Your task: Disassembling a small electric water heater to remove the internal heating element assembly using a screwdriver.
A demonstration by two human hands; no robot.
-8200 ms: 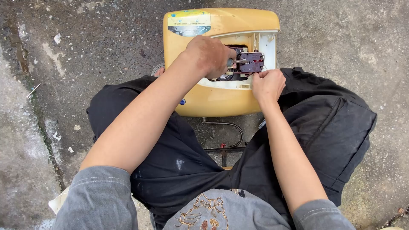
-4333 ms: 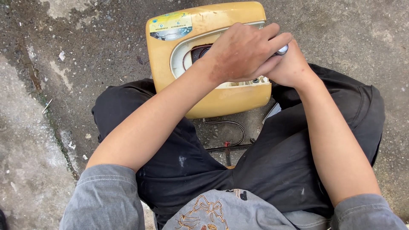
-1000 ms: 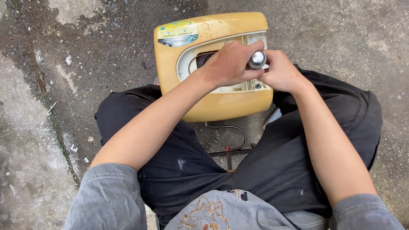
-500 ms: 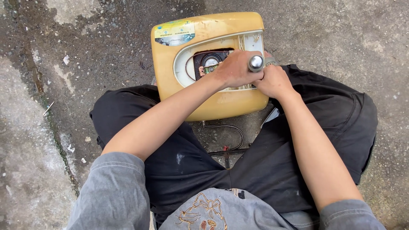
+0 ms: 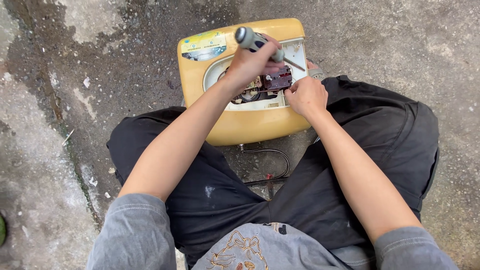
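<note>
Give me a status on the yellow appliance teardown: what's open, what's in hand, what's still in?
Done: the yellow housing is open at the top recess, with the inner parts bare. In hand: the left hand holds a screwdriver by its grey handle, shaft angled toward the recess; the right hand rests at the recess's right edge. Left: the dark red component still sits inside, and the cable still trails from the housing.
</note>
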